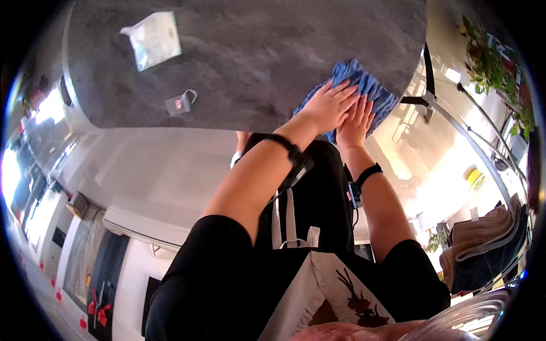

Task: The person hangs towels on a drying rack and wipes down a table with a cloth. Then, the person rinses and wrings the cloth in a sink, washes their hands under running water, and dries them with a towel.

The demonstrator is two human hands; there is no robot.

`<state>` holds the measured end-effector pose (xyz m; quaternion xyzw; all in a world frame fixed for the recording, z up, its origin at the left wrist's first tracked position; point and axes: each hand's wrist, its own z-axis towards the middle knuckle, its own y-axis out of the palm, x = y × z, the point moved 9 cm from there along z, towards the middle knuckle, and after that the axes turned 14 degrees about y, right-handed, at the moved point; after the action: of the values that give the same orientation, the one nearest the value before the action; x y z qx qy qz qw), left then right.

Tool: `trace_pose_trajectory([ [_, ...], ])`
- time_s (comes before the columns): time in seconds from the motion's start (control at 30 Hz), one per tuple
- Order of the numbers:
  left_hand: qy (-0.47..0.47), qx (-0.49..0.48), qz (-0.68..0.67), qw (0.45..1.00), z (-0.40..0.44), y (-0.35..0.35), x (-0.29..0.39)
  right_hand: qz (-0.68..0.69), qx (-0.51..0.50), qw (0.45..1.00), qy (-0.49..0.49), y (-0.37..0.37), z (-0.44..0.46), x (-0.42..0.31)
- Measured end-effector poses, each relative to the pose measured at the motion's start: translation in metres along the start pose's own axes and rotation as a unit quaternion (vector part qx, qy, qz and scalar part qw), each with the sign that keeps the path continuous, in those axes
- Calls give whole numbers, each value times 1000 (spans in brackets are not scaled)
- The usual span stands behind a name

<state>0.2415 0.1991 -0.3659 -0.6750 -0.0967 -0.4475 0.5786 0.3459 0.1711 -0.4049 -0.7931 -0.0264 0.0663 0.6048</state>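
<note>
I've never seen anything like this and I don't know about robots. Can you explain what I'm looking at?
There's no robot here: the arms belong to a person with bare hands. The one picture comes from a camera worn on that person's head, looking forward and down, so their own arms reach up from the bottom. The view is very wide, with dark corners.

The left hand and right hand lie close together, fingers extended, on a crumpled blue cloth near the edge of a dark grey table. Neither hand seems to be gripping it. Each wrist wears a black strap with a small device.

Also on the table are a pale packet and a small see-through pouch with a loop; their contents aren't clear.
</note>
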Motion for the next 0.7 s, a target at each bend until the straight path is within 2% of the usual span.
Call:
trace_pose_trajectory([
  [0.1, -49, 47, -102, 992, -78, -45, -9, -42, -19, 999, -17, 4, -8, -31],
  [0.17, -94, 53, -32, 994, -137, -83, -21, -68, -36, 997, -5, 1, -4, -51],
  [0.3, -247, 69, 86, 963, -258, -146, -73, -66, -54, 996, 27, -3, 15, -111],
  [0.37, -279, 154, 163, 934, -295, -187, -89, -23, -1, 999, 42, -5, 29, -147],
  [0.47, -357, 195, 182, 895, -312, -224, -115, -6, 41, 996, 74, -13, 39, -181],
  [0.57, -379, 136, 209, 891, -295, -224, -131, -4, 42, 996, 80, -11, 39, -177],
  [0.6, -401, 110, 173, 893, -298, -216, -142, -4, 52, 996, 78, -12, 38, -177],
  [0.7, -426, 119, 103, 891, -306, -207, -156, 8, 86, 994, 70, -16, 36, -178],
])
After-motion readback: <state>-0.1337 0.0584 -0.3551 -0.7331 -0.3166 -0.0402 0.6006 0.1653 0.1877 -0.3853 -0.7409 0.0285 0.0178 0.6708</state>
